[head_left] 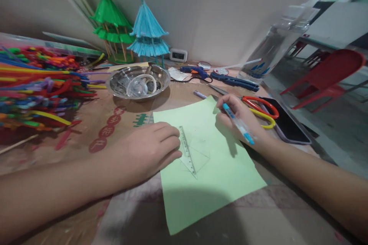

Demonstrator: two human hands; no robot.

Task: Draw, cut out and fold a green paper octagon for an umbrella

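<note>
A sheet of light green paper (221, 189) lies on the table, with thin lines forming a many-sided figure drawn on it. On the sheet's left part is a clear set square (188, 157), its graduated edge running across the drawing. My left hand (161, 143) presses on the set square with fingers together and bent, hiding its left part. My right hand (240, 116) is over the paper's upper right edge, closed around a clear pen with light blue ends (237, 122). The pen slants across the hand, apart from the drawn lines.
Scissors (260, 107) and a phone (287, 122) lie beside my right hand. Behind are a metal bowl (110, 86), a glue gun (195, 72), pliers (235, 81), a small clock (178, 55) and green (110, 11) and blue (149, 23) model pavilions. Colourful pipe cleaners (43, 88) fill the left.
</note>
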